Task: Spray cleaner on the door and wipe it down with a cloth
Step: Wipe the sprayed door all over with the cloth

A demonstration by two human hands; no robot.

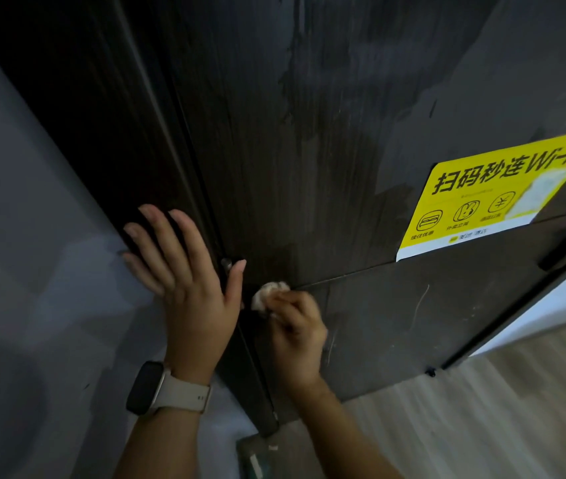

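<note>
Your left hand (184, 271) lay flat, fingers spread, across the door frame's (129, 140) edge. Your right hand (295, 326) pinched a small wadded cloth (267, 292) against the dark door (309, 174), near its hinge-side edge. Wet streaks ran above; a yellow Wi-Fi sticker (481, 198) sat well right.

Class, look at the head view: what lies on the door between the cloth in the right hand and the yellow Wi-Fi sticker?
Only bare dark door between cloth and sticker: wet streaks, one thin horizontal groove.
</note>
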